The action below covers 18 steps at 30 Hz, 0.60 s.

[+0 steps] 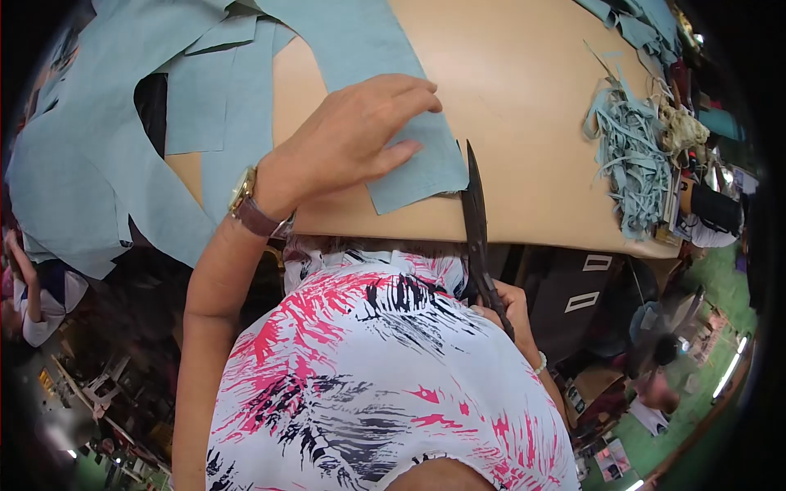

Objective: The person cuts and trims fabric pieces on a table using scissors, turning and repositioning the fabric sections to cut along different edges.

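My left hand (364, 131), with a watch on its wrist, is over a light blue piece of cloth-like or leather-like material (426, 168). Its fingers are loosely bent and apart, with nothing held in them; whether they touch the piece is unclear. Low at the table's front edge, my right hand (514, 309) is closed around the handles of large dark scissors (476, 221). The blades point up and away from me, beside the piece's right corner. How far apart the blades are is hard to see.
Large cut-out blue sheets (82, 155) cover the left of the tan table (524, 106) and hang over its edge. Thin blue scraps (634, 164) are heaped at the right edge. Dark drawers (557, 286) stand below. Other people are at both sides.
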Motion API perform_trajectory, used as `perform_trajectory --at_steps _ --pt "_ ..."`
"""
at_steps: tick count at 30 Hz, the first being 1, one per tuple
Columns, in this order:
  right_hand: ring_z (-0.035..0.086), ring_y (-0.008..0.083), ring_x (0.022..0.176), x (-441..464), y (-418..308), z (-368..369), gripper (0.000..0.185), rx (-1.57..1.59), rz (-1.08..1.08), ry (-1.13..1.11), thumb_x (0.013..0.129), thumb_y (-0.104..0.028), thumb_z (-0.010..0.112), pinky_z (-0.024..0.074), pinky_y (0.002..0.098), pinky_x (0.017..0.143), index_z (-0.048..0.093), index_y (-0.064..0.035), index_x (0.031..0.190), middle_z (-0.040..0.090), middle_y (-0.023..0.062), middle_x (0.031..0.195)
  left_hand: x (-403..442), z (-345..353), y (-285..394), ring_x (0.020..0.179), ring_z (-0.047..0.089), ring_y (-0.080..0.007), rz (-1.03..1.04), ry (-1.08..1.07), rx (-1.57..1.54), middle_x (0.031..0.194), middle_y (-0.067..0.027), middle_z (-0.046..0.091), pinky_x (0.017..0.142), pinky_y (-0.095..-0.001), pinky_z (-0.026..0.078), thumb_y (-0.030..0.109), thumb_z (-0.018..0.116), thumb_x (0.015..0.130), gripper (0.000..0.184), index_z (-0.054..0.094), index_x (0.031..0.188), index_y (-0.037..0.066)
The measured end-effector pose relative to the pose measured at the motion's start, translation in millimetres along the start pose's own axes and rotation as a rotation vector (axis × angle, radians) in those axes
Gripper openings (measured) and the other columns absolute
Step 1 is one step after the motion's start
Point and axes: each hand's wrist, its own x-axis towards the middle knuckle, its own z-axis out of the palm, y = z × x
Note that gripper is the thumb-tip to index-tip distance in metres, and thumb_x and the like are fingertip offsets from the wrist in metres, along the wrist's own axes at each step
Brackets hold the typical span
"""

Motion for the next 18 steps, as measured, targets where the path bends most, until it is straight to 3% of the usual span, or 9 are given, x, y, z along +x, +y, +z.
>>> perform_trajectory --at_steps 3,6,9,15,18 --pt "0.037 0.0020 0.053 0 -2 -1 0.017 0.035 0.002 -0.011 0.071 -0.009 0.066 0.0274 0.0186 0.047 0.051 -0.0030 0.068 0.043 -0.0049 0.057 -19 -4 5 0.114 0.044 -0.0306 -0.012 -0.078 0.006 0.124 -0.0117 0.046 0.092 -0.0387 0.039 0.012 0.061 0.072 0.043 0.051 0.114 0.009" --pt "0.042 0.0035 0.049 0 -10 -6 0.018 0.141 0.016 -0.018 0.071 -0.012 0.065 0.0307 0.0189 0.045 0.050 -0.0032 0.067 0.046 -0.0029 0.055 -34 -7 2 0.120 0.038 -0.0297 0.030 -0.129 0.308 0.129 -0.0111 0.042 0.097 -0.0441 0.033 0.019 0.059 0.077 0.042 0.050 0.118 0.012" --pt "0.047 0.0087 0.044 9 -23 -16 0.023 0.238 -0.041 -0.026 0.075 -0.020 0.058 0.0350 0.0211 0.042 0.048 -0.0024 0.065 0.048 0.0025 0.051 -30 6 -6 0.124 0.032 -0.0289 0.082 -0.156 0.338 0.132 -0.0108 0.038 0.101 -0.0475 0.025 0.027 0.054 0.081 0.043 0.048 0.121 0.014" --pt "0.050 0.0126 0.049 24 -45 -17 0.029 0.503 -0.270 0.151 0.082 -0.027 0.054 0.0367 0.0219 0.046 0.048 -0.0019 0.069 0.044 0.0043 0.054 61 61 -7 0.110 0.042 -0.0287 0.160 0.106 0.462 0.121 -0.0150 0.045 0.091 -0.0417 0.033 0.035 0.052 0.082 0.043 0.049 0.118 0.010" --pt "0.052 0.0121 0.051 17 -30 -15 0.033 0.451 -0.307 0.250 0.083 -0.034 0.054 0.0377 0.0215 0.047 0.049 -0.0032 0.072 0.048 0.0042 0.055 95 73 2 0.100 0.045 -0.0262 0.107 0.070 0.403 0.111 -0.0151 0.048 0.084 -0.0386 0.035 0.035 0.052 0.082 0.040 0.052 0.112 0.008"
